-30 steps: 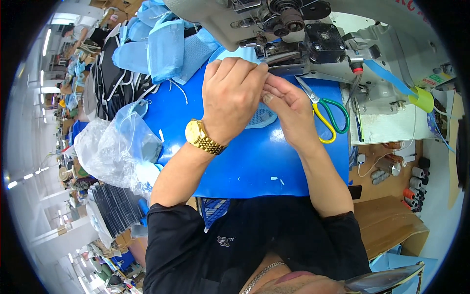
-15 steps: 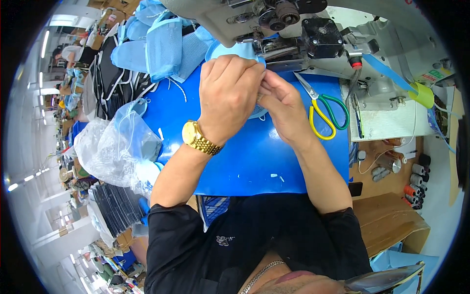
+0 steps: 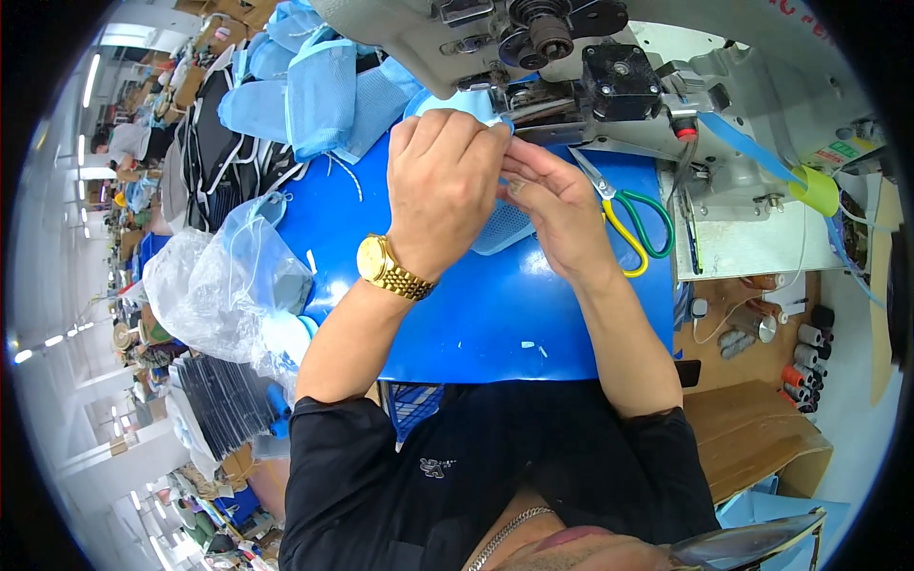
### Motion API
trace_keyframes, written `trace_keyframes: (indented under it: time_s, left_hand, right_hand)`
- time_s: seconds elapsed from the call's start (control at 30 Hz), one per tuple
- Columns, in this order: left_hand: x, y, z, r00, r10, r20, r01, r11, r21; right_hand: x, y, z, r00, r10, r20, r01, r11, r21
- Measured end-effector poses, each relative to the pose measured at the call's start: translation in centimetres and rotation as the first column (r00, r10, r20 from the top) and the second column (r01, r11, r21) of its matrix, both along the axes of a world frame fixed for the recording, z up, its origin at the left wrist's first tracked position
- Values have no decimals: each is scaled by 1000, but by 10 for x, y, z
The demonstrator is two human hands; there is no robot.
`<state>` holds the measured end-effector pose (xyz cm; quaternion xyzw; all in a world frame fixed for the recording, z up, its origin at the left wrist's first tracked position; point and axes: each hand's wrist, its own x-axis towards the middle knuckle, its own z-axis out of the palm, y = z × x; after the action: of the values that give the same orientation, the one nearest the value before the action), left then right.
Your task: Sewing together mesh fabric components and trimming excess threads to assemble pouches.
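Both hands are close together at the front of a grey sewing machine (image 3: 400, 33). My left hand (image 3: 443, 186), a gold watch (image 3: 376, 259) on its wrist, is closed with its knuckles up over a light-blue mesh fabric piece (image 3: 505, 228). Facing it, my right hand (image 3: 562, 209) pinches the edge of the same piece between thumb and fingers. Part of the fabric lies under the machine head, and a mesh corner hangs out below the hands. The fingertips of my left hand are mostly hidden. Scissors (image 3: 636, 228) with green and yellow handles lie right of my right hand.
Finished-looking light-blue mesh pieces (image 3: 319, 105) are heaped at far left beside black pieces with white edging (image 3: 214, 152). A clear plastic bag (image 3: 219, 295) sits on the left of the blue tabletop (image 3: 447, 333). Blue tape (image 3: 752, 147) runs to the machine. Thread spools (image 3: 804, 366) stand at right.
More of the mesh piece shows below my hands now. My right fingers have shifted slightly along its edge. My left hand stays nearly in place.
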<state>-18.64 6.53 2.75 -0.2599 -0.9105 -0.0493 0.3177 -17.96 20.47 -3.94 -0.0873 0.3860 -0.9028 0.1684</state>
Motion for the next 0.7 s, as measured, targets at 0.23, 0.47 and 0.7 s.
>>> trace_keyframes:
  time_s: [0.23,0.47,0.7]
  left_hand:
    - [7,-13,8,1000,-8,21,7,997,77]
    - [-1,-18,2,991,-132,4,132,990,53]
    - [-4,-11,0,998,-65,-12,65,998,22]
  right_hand:
    - [3,10,3,999,-20,43,16,995,102]
    - [2,4,4,1000,12,0,-12,997,71]
    - [0,3,0,999,46,-6,-45,998,40]
